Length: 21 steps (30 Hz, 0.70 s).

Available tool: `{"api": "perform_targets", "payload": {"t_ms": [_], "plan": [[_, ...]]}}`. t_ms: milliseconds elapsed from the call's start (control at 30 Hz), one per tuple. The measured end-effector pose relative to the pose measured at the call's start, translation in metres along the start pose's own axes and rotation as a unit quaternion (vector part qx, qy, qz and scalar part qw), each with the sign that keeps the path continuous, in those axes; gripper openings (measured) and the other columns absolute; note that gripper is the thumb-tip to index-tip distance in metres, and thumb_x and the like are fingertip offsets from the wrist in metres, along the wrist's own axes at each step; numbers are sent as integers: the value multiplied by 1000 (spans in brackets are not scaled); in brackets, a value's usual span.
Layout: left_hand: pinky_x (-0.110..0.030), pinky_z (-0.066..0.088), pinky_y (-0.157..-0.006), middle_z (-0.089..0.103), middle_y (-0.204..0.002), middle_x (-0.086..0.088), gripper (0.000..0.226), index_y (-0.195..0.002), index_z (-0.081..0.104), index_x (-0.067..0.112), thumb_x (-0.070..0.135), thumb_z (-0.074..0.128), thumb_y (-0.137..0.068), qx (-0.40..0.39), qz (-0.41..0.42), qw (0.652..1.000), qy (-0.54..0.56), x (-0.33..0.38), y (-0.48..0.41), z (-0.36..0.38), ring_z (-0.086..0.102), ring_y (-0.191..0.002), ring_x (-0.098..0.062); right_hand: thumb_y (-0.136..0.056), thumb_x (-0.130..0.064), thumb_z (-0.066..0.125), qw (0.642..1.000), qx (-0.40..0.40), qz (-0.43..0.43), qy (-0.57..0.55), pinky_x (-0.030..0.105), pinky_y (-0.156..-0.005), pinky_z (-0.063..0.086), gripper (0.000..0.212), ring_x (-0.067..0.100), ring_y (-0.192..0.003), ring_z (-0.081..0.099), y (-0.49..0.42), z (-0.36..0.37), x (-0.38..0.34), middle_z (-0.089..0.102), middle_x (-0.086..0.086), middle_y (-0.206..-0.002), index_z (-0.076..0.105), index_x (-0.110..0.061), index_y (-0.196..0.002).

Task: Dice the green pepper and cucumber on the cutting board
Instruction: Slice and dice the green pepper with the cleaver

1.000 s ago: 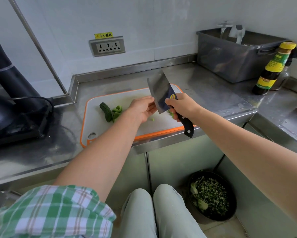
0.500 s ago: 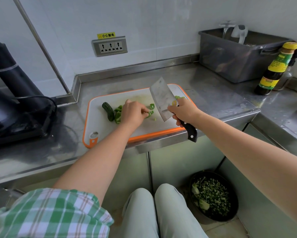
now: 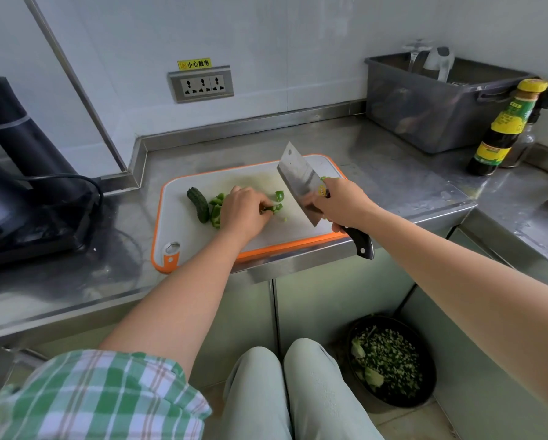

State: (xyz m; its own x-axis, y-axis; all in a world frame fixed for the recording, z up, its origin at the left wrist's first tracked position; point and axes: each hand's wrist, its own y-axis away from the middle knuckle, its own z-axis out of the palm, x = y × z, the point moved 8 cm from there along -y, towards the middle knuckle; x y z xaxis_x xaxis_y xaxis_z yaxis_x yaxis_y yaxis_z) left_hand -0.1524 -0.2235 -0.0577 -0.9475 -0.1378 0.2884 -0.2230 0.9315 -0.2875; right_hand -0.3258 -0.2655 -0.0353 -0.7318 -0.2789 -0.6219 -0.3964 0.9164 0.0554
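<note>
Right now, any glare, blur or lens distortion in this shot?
Head view: wide-angle distortion stretches the edges, slanting the wall rail; soft glare on the steel counter, dull sheen on the cleaver; left hand, right hand and cutting board look sharp; shadows are faint.

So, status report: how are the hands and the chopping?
Left hand pinches green pepper piece on cutting board. Right hand grips cleaver, blade tilted beside it. Cucumber not yet diced, left of the pepper. Nothing in the blade's way.
</note>
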Motion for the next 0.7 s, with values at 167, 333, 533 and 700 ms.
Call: {"api": "perform_targets", "payload": {"t_ms": [167, 333, 533, 700], "plan": [[-38, 44, -88, 65, -111, -4, 33, -119, 67, 21, 15, 56, -89, 16, 6, 999, 33, 5, -11, -6, 49, -107, -30, -91, -13, 40, 1000, 4, 23, -8, 20, -32, 38, 15, 16, -30, 53, -5, -1, 5, 55, 7, -65, 53, -17, -86], [-35, 39, -94, 59, -118, -7, 49, -126, 63, 29, -1, 49, -90, -67, 58, 996, -20, 20, -32, 17, 46, -116, -30, -95, -18, 39, 999, 5, 24, -30, 21, -33, 41, 9, 17, -34, 54, -12, 6, 8, 54, 7, -67, 47, -16, -90], [-29, 41, -83, 68, -103, -5, 23, -103, 75, 24, 11, 65, -87, -21, 37, 999, -31, 13, -41, 12, 52, -107, -27, -95, -15, 38, 999, -10, 32, -29, 19, -32, 38, 13, 18, -36, 52, -20, 14, 8, 54, 11, -67, 49, -13, -102], [-30, 37, -78, 68, -101, -5, 18, -98, 76, 23, 16, 61, -90, 16, -7, 999, -44, -16, -31, -6, 50, -105, -30, -93, -15, 44, 998, -20, 33, -44, 19, -32, 38, 20, 16, -32, 51, -22, 16, 4, 57, 8, -65, 58, -10, -105]]}}
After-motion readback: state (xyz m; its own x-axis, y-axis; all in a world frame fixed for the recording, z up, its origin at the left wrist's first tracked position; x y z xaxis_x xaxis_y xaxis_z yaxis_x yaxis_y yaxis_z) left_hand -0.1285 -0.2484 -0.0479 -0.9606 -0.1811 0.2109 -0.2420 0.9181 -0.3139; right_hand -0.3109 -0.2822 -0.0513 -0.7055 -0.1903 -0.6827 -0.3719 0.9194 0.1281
